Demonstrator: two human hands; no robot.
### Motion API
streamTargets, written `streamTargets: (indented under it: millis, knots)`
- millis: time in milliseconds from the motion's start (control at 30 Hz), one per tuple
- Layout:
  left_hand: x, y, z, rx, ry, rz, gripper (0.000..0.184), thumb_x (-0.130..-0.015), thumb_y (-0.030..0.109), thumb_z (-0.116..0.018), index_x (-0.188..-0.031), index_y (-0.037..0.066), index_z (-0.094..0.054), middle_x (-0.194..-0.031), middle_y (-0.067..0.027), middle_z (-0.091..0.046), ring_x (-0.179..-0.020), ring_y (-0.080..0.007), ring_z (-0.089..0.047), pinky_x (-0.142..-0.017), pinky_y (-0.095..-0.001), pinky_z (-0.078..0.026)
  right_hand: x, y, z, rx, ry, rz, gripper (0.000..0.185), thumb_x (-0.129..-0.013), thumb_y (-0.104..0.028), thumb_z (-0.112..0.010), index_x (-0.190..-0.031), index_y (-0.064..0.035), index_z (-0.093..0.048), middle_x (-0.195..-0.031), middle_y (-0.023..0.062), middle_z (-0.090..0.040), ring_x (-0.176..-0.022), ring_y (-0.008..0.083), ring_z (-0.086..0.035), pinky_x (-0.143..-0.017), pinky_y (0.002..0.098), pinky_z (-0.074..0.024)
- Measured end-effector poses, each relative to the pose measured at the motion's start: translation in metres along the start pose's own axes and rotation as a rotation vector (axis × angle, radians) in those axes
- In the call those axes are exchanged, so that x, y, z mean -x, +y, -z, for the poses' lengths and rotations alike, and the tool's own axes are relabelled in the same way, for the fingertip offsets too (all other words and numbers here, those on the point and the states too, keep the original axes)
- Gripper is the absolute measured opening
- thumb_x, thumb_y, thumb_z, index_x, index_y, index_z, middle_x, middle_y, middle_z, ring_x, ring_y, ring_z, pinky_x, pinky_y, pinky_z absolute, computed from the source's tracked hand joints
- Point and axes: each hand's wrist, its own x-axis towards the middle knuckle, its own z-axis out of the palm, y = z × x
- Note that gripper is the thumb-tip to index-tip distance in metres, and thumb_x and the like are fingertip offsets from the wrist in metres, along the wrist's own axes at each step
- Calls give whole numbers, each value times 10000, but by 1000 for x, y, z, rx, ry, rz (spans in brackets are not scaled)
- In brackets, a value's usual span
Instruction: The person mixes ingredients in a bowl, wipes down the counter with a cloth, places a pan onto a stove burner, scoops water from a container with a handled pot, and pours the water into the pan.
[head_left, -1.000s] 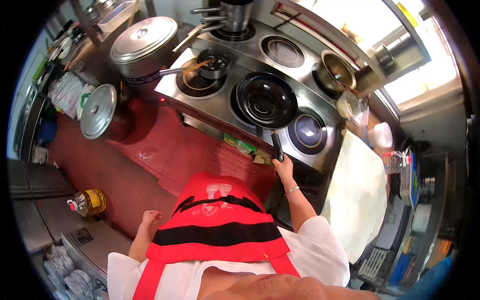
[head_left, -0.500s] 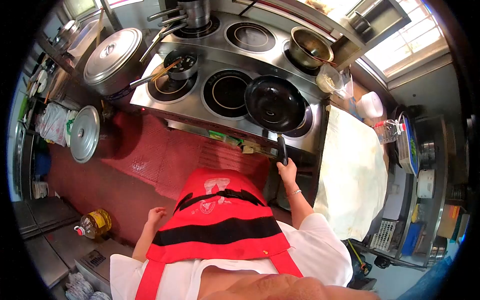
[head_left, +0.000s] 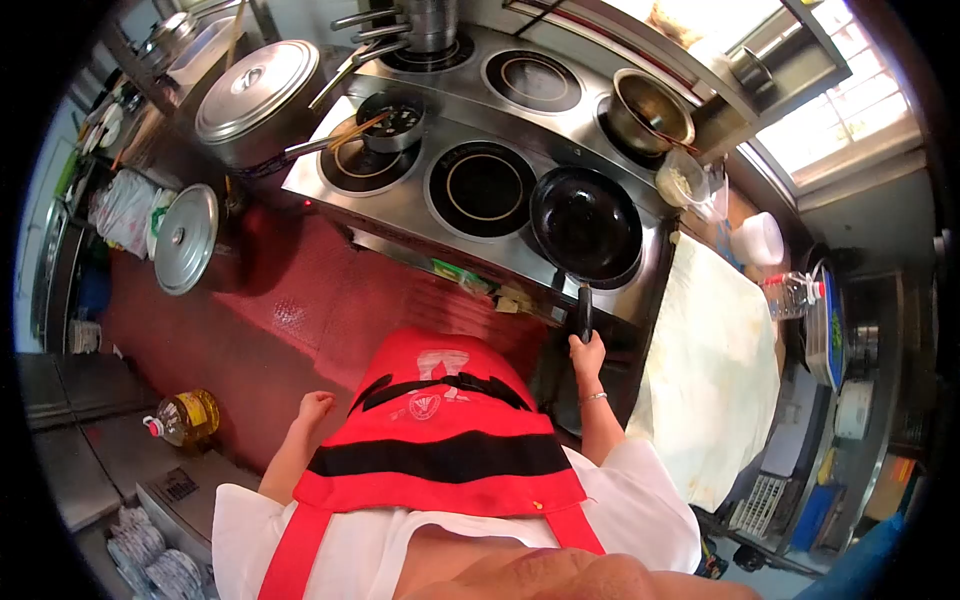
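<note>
My right hand (head_left: 587,357) is wrapped round the black handle of a dark frying pan (head_left: 586,225). The pan sits over the front right burner, its inside shiny and with no food visible. At my left side, beside the red apron (head_left: 425,420), hangs my left hand (head_left: 316,405), its fingers curled in and nothing visible in them. Further left on the cooktop (head_left: 320,188), a small saucepan (head_left: 393,122) holds dark liquid with pale bits. Wooden chopsticks (head_left: 358,130) lie across its rim and handle.
A steel bowl (head_left: 650,108) stands on the back right burner, stacked pots (head_left: 430,25) at the back left. Large lidded pots (head_left: 257,90) flank the stove's left. A cloth-covered counter (head_left: 705,380) lies right. An oil bottle (head_left: 185,418) stands lower left.
The frying pan has shifted slightly right and toward me, more squarely over its burner, with my right hand still on its handle. My left fingers are curled in more. The whole view has shifted a little.
</note>
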Motion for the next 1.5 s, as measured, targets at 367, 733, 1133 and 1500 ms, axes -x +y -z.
streamTargets:
  millis: [367, 733, 1133, 1500]
  knots:
    - [19, -24, -20, 103, 36, 29, 189, -833, 19, -564, -988, -18, -666, -827, -79, -681, -704, -135, -641, -631, -265, -508, -14, -34, -52, -2, -145, 137, 213, -726, -175, -659, -751, 0, -540, -546, 118, -560, -496, 245, -590, -505, 375, -460]
    - [44, -64, -41, 318, 94, 114, 185, -848, 25, -561, -1000, -25, -654, -829, -89, -684, -689, -133, -644, -561, -236, -464, -26, -77, -99, 38, -247, 340, 198, -726, -166, -639, -773, 8, -556, -529, 87, -549, -461, 182, -553, -473, 332, -445]
    - [11, -80, -47, 140, 226, -53, 203, -822, 130, -591, -961, 8, -672, -782, -81, -678, -692, -169, -641, -601, -310, -483, -28, -91, -117, 36, -283, 427, 234, -701, -176, -659, -786, 18, -561, -575, 114, -572, -488, 207, -567, -500, 350, -463]
    - [-125, 216, 101, -95, 669, -661, 322, -837, 201, -639, -1102, 22, -600, -1015, -173, -630, -958, -297, -610, -836, -361, -481, -30, -71, -133, 53, -280, 407, 214, -720, -172, -674, -788, -1, -565, -533, 79, -553, -471, 164, -561, -464, 319, -438]
